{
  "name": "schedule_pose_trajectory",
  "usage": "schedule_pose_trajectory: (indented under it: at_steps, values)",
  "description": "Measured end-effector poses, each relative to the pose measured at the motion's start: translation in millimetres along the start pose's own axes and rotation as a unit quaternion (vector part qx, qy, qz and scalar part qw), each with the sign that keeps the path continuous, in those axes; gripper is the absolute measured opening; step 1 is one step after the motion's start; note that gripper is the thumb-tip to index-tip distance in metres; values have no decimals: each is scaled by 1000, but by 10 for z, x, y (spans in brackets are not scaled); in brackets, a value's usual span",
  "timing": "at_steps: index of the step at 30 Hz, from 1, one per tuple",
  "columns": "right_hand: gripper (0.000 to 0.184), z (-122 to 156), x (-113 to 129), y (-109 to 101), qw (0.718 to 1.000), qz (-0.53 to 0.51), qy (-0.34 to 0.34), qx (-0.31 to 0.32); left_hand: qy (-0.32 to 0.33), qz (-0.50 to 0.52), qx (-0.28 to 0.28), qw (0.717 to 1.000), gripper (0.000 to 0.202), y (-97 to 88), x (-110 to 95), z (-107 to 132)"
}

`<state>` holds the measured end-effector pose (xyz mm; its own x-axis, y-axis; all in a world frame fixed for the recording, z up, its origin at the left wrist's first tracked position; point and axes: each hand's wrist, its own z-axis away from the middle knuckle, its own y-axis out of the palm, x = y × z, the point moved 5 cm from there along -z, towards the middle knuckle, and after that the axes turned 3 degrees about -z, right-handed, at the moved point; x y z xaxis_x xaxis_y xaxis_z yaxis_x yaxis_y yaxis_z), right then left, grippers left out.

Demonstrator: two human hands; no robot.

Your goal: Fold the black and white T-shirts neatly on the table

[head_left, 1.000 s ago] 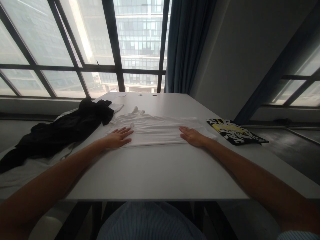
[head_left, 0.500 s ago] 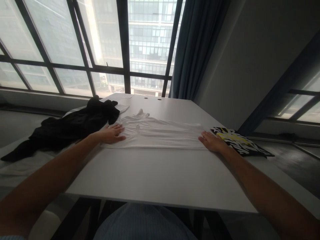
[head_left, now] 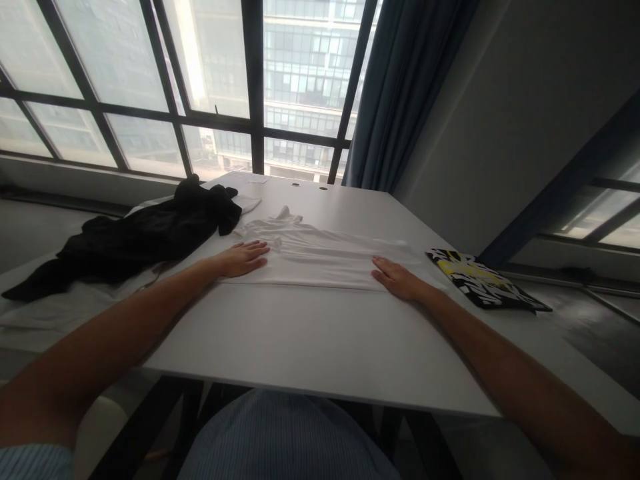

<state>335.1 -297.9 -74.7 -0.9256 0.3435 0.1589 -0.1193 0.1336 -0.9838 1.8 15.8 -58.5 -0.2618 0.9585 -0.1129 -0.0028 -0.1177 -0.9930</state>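
A white garment (head_left: 325, 257), perhaps a shirt, lies in a long folded strip across the white table (head_left: 320, 347). Its near edge is straight, and creases run along its length. My left hand (head_left: 244, 258) rests flat on the garment's left part, palm down and fingers stretched out. On its right part lies my right hand (head_left: 397, 277), also palm down with the fingers extended. Neither hand grips the cloth. A small bunched bit of the fabric sticks up at the far left side, beyond my left hand.
A heap of black clothing (head_left: 155, 230) lies on white cloth at the left of the table. To the right is a folded black, white and yellow patterned item (head_left: 485, 277). A blue curtain (head_left: 400, 100) hangs beside the windows beyond the table's far end.
Both hands have slid inward over the garment, the left one to the right and the right one to the left. The view has tilted slightly down.
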Motion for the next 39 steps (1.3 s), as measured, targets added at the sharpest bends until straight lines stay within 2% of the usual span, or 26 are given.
schedule_pose_trajectory:
  at_steps: [4,10,13,17,20,22,25,31,33,35,37,39]
  values:
    - [67,35,-28,-54,1000,10,20,-5,4,-5,-10,1000,88,-48,207,-46]
    - [66,56,309,-133,997,26,-47,-48,-17,-29,-12,999,84,-99,324,-56]
    - [63,-13,604,-163,993,6,-104,-57,0,-34,-35,999,81,-146,236,-110]
    - [63,-240,1156,-98,983,-40,-180,-19,44,-24,-54,997,85,-182,9,-369]
    - [65,-406,1477,13,978,-61,-199,10,61,-23,-46,997,87,-135,-132,-576]
    - [66,-455,1545,84,978,-72,-197,25,63,-16,-42,997,86,-83,-174,-653]
    - [69,-427,1424,130,979,-82,-183,43,60,-6,-35,998,86,-19,-177,-673]
    - [76,-296,848,1,987,-67,-144,35,59,-7,-21,998,85,-23,-172,-619]
    - [73,-273,672,-40,989,-68,-130,16,36,-8,-55,998,87,-67,-177,-599]
    - [69,-254,547,-61,990,-75,-123,-10,-9,-14,-118,993,85,-130,-174,-561]
    - [66,-237,483,-65,988,-80,-124,-34,-53,-27,-170,984,71,-173,-177,-510]
    - [65,-228,469,-55,988,-74,-127,-45,-71,-39,-190,978,54,-182,-189,-473]
